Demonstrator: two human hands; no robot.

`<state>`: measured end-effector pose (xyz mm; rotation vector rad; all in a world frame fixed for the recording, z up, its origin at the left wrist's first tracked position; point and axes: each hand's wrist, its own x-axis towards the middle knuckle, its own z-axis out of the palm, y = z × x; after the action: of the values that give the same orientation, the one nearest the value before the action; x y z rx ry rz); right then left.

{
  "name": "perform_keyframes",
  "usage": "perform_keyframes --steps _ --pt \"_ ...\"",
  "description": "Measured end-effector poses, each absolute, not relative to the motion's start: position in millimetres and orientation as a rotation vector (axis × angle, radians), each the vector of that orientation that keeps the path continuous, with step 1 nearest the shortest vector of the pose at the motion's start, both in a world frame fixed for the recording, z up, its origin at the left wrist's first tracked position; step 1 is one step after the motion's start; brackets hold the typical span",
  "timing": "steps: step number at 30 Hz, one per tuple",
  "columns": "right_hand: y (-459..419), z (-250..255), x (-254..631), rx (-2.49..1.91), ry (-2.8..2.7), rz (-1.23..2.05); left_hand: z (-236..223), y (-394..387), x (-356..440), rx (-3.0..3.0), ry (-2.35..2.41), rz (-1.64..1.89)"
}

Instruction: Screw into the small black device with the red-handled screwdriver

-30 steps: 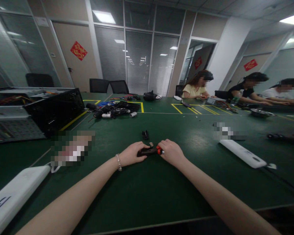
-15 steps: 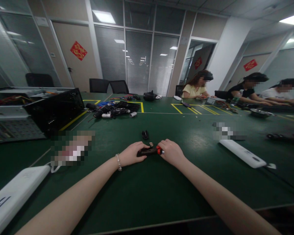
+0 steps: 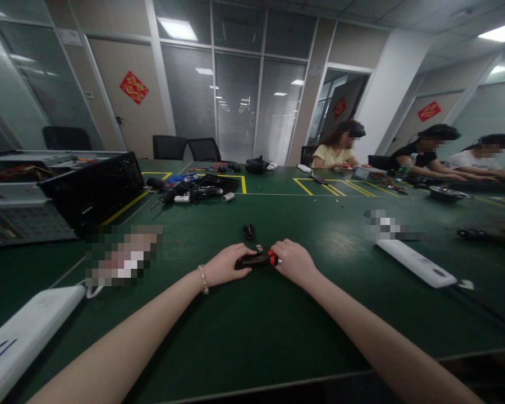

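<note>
The green surface (image 3: 256, 336) fills most of my view. On it, at far left, I see an opened computer case (image 3: 95, 193), its black panel facing inward. Nearer me on that side lies a white elongated case (image 3: 29, 331) with a dark mark; a slimmer white bar (image 3: 418, 264) lies well off to the right. Beyond the hands, left of centre, I make out a heap of dark tools and cables (image 3: 202, 189). My left hand (image 3: 227, 265) is pinched around one end of a black-and-red tool (image 3: 255, 261), thumb and fingers parted only by its thickness. My right hand (image 3: 294, 261) curls closed at the red end, its palm side hidden from me. The tool sits between them, low over the surface. Just beyond it rests a small black item (image 3: 248, 232), too dark to identify.
</note>
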<state>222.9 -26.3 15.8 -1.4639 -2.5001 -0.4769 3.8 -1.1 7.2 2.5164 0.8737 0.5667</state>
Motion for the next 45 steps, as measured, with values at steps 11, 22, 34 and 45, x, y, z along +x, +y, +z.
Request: perform_keyframes --steps 11,22,34,45 --pt "-28.9 18.6 221.9 -1.487 -2.495 -0.456 10.6 -3.2 4.3 2.510 0.877 0.559" --pt "-28.0 16.7 222.4 -1.483 -2.499 -0.477 8.9 -1.8 3.6 2.538 0.870 0.559" --pt "-28.3 15.8 222.5 -1.470 -2.480 -0.472 8.5 -1.9 3.8 2.518 0.860 0.564" --pt "-28.6 16.7 221.5 -1.473 -2.495 -0.471 10.5 -2.6 3.8 2.501 0.874 0.550"
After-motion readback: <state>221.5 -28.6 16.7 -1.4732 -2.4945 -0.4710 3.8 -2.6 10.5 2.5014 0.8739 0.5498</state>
